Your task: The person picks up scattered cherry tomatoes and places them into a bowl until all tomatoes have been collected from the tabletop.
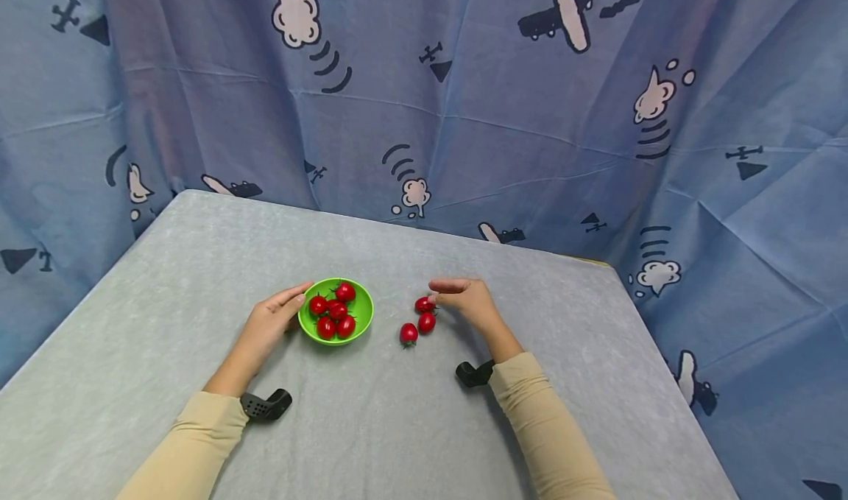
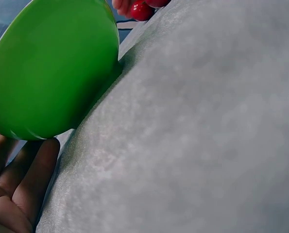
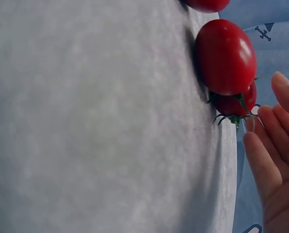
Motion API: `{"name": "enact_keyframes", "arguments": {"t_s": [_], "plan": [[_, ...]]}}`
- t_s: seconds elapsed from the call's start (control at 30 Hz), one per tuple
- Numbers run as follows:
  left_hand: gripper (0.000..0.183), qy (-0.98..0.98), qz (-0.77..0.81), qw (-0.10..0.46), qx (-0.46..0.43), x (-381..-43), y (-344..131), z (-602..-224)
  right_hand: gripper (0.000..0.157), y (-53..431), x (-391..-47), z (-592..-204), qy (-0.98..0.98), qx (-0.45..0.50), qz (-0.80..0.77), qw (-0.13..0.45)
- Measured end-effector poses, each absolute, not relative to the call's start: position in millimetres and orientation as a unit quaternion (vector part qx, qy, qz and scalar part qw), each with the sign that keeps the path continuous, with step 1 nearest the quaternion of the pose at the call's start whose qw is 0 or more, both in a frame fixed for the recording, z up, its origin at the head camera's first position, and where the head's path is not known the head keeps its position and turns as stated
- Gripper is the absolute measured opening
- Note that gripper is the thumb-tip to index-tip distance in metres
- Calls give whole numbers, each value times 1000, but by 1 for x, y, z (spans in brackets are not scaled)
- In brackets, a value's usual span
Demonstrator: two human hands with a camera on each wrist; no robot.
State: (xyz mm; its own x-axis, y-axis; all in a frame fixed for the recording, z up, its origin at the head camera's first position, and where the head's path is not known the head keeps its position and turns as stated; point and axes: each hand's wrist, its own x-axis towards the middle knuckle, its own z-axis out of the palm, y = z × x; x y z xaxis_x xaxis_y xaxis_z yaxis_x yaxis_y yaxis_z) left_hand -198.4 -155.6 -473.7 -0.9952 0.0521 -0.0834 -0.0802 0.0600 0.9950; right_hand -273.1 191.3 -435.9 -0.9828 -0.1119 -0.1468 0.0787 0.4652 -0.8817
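A light green bowl holding several cherry tomatoes stands left of the table's middle. My left hand rests against the bowl's left side, thumb at the rim. In the left wrist view, its straight fingers touch the bowl's outer wall. Three more red tomatoes lie right of the bowl: a near one, a middle one and a far one. My right hand is at the far tomato, thumb and fingers parted; the right wrist view shows the fingers beside its green stem, not gripping.
A pale grey cloth covers the table. Behind it hangs a blue curtain printed with planes and clouds. Each wrist wears a black camera, the left one and the right one both close above the cloth.
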Motion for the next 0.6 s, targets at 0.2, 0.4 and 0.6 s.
{"name": "enact_keyframes", "arguments": {"t_s": [0.2,0.4,0.6], "plan": [[53,729,683,50,-9,-198,-156,-474,32,191,-273,-440,859,-13,-503,97],[53,729,683,49,-10,-199,-156,-474,33,190,-272,-442,860,-7,-498,107],[52,729,683,48,-10,-198,-156,-474,36,186,-270,-438,862,-4,-493,114]]}}
